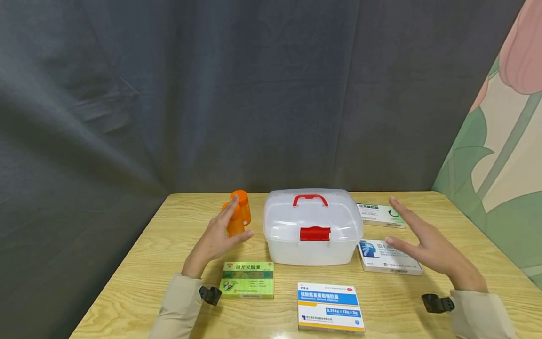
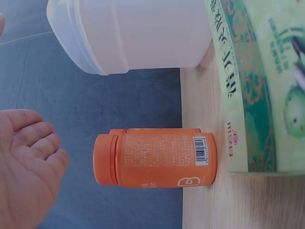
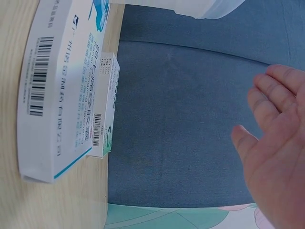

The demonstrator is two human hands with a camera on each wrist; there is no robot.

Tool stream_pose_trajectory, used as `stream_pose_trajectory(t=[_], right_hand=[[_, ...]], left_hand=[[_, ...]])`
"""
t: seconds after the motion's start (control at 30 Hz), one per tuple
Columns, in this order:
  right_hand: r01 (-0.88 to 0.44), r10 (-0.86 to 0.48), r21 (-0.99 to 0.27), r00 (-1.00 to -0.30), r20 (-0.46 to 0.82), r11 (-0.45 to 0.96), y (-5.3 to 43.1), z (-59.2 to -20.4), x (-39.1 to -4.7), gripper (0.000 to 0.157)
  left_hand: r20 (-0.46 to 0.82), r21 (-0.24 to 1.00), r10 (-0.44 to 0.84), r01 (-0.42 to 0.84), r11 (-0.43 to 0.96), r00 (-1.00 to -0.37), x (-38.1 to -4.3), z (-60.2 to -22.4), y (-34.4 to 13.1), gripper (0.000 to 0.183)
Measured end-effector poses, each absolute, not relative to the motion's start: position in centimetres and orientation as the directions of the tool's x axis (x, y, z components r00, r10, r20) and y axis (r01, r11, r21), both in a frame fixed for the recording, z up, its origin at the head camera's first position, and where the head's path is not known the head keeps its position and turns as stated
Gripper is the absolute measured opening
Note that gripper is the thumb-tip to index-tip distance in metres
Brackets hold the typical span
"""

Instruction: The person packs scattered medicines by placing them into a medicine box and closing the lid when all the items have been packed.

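Two bare hands hung above the table (image 1: pixel 139 273) in my head view, both released, fingers extended and grasping nothing. The left hand (image 1: pixel 217 238) was raised near the orange bottles (image 1: pixel 236 227), which stood toward the far left corner. The right hand (image 1: pixel 432 245) hung near a white box (image 1: pixel 389 259), toward the right edge. Between the hands stood the clear case (image 1: pixel 292 254), lid down, its red latch (image 1: pixel 315 234) facing the near edge. A green box (image 1: pixel 247 280) lay left of the middle, and a blue-and-white box (image 1: pixel 330 308) lay close to the near edge. As I judged it, this poised step was best done with palms facing and fingers loosely spread, each hand lowered slowly onto one thing; flat boxes would suit a pinch across their narrow sides.

Through the left wrist view I saw the bottles upright, one largely hiding the other, lower than the left hand and apart from its fingers. The green box was just beside them in that view, so I reckoned a low sweep could topple a bottle.

Through the right wrist view, the white box and a second white carton (image 3: pixel 105 105) lay flat below the right hand, well apart from its fingers.
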State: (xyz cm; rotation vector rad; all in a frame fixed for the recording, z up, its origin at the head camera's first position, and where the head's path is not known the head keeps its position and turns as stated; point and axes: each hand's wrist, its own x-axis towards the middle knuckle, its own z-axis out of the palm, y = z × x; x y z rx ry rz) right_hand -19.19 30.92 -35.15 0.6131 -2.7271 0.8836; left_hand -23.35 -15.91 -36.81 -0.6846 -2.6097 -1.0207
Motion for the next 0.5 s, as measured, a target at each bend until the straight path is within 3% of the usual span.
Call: stream_pose_trajectory(t=[0.5], right_hand=[[-0.443,-0.308,-0.51,-0.892,0.331,0.737,30.29,-35.46,-19.51,0.084]], left_hand=[[0.384,0.608,0.332,0.506,0.612,-0.862,-23.58,-37.09,-15.46,0.086]])
